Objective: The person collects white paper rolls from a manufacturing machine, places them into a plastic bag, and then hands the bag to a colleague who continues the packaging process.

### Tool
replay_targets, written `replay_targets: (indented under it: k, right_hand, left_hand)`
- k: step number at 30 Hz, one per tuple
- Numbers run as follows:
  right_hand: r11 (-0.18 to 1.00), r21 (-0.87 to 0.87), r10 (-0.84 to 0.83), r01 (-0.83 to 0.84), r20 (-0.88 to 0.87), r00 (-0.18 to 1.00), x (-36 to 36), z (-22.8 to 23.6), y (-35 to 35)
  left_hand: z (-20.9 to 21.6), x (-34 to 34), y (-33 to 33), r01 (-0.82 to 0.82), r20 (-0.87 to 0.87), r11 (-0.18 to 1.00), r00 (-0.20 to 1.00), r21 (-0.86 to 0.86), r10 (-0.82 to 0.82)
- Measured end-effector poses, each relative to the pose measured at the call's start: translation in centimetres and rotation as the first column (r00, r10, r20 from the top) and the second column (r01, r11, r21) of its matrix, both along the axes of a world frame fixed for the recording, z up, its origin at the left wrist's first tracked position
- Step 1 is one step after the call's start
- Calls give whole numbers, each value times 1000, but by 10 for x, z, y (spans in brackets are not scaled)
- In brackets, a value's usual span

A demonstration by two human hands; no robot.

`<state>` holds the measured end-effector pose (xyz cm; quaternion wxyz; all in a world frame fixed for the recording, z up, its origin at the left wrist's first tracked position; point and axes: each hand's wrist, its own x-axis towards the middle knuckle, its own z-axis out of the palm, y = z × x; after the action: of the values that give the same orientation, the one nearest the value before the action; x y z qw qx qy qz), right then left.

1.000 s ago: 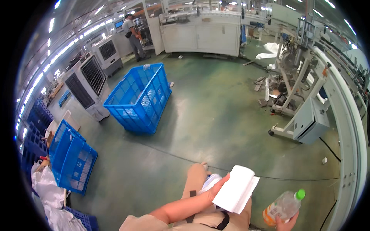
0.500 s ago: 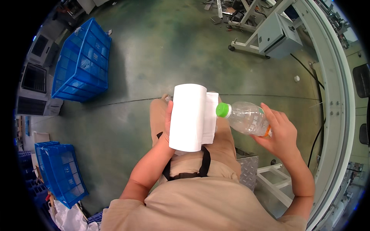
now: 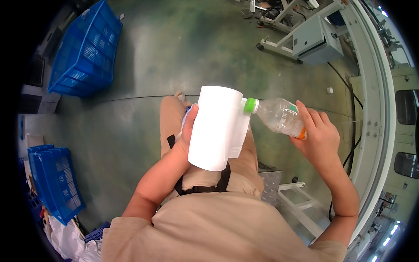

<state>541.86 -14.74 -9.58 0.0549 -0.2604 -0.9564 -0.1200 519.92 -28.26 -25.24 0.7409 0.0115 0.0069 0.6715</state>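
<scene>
bottle (image 3: 276, 115) is held sideways in r hand (image 3: 321, 136), right of paper roll (image 3: 216, 126) gripped by l hand (image 3: 188, 132); long axis approx l-r, green cap (image 3: 250, 105) toward loose sheet (image 3: 238, 136), contact unclear.

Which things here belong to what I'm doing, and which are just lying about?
In use:
- white paper roll, in your left grip
- green-capped clear bottle, in your right grip

Just around:
- blue crates
- grey metal box
- small white item on the floor
</scene>
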Motion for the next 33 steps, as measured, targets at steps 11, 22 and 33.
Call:
replay_targets:
  k: [11,22,33]
  right_hand:
    - [1000,20,20,-20,29,999,-7,9,-1]
    - [999,13,29,-30,80,996,-13,14,-8]
    - [998,-37,45,-42,78,996,-14,15,-22]
  left_hand:
    - [-4,-1,-4,21,110,999,994,24,-23]
    - [-1,-3,-4,-16,83,1000,996,-20,17]
    - [12,-12,6,-89,152,993,985,77,76]
